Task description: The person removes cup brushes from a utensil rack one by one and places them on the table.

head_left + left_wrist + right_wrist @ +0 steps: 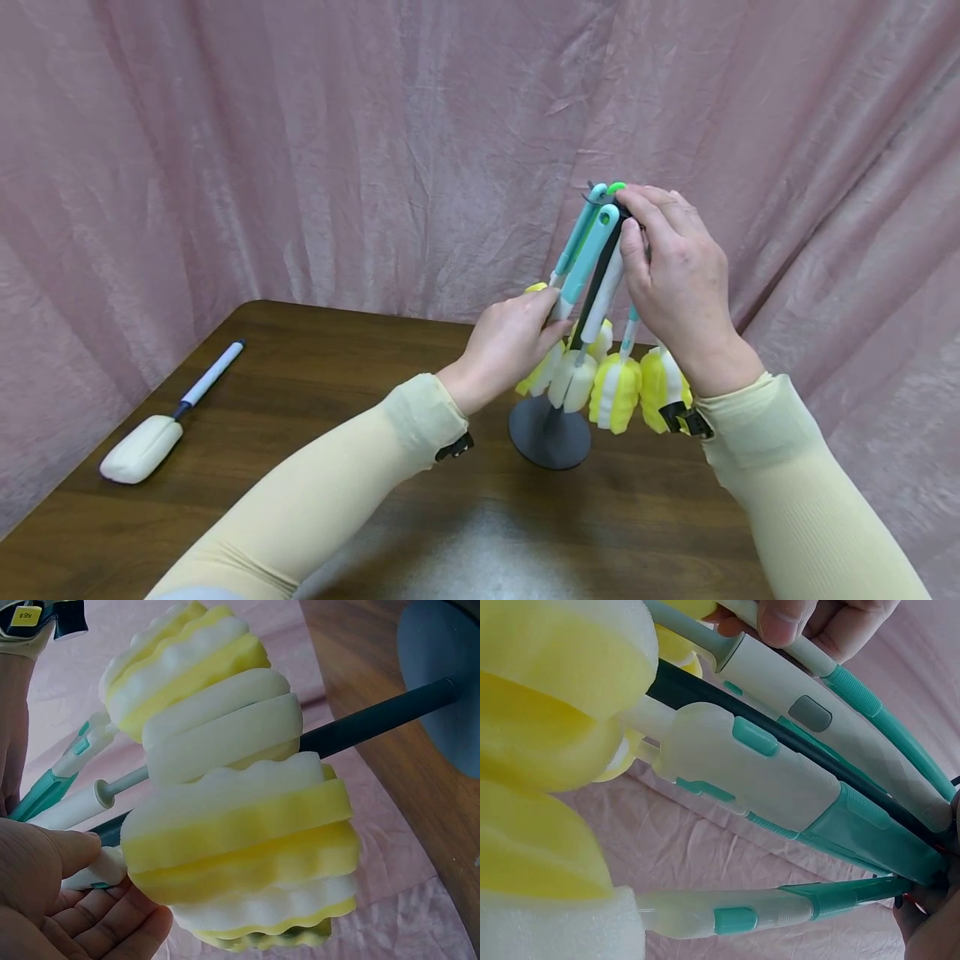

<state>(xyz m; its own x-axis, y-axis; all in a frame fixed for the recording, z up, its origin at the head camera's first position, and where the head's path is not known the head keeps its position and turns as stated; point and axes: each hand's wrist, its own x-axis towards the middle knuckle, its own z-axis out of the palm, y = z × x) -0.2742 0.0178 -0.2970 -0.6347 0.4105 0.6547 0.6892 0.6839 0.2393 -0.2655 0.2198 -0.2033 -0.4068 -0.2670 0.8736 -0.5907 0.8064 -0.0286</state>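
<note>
A dark stand with a round base (550,433) carries several sponge-headed bottle brushes hung by their handles. My left hand (510,342) pinches the white lower part of a teal-and-white brush handle (591,258) between thumb and fingers. In the left wrist view, that brush's yellow-and-white sponge head (240,832) sits just past my fingertips. Up at the top of the stand, my right hand (678,275) grips around the hooks and handle ends, hiding part of them. Beside the held brush hangs a brush with a white-grey handle (787,705) and a plain cream sponge (572,382).
Another brush with a cream sponge head (141,450) and pale handle lies on the left of the brown wooden table (322,400). More yellow-and-white sponge heads (615,392) hang around the pole. A pink curtain (337,150) stands behind the table.
</note>
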